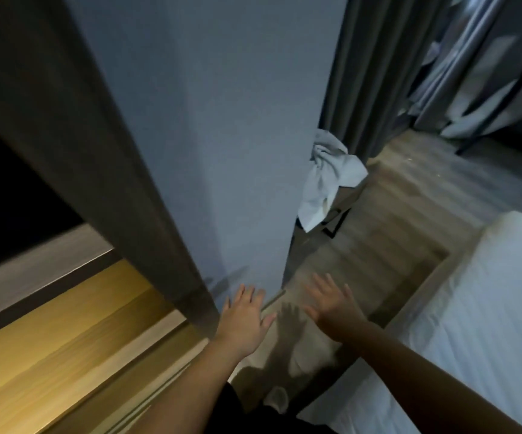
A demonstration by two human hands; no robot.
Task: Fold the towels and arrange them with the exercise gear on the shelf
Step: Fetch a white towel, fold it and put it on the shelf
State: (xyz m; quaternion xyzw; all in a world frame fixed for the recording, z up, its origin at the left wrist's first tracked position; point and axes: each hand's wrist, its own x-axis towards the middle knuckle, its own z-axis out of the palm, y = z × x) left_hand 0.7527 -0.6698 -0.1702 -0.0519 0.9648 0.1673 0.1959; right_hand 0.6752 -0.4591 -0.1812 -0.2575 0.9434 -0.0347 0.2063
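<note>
Towel (325,177) well beyond outstretched fingers (244,297)

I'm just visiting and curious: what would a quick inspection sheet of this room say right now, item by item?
Surface: grey-brown wood-look floor; no worktable in view.
Job's things: one crumpled white cloth towel, unfolded, draped over a low stand partly hidden behind the blue-grey painted wall; no exercise gear seen.
Clutter: nothing seen.
Grips: left hand and right hand are both open, fingers spread, holding nothing, above the floor.
Cables: nothing seen.
Surroundings: dark brown door frame on the left, grey hanging curtains beyond the towel, bed with white sheet on the right.
</note>
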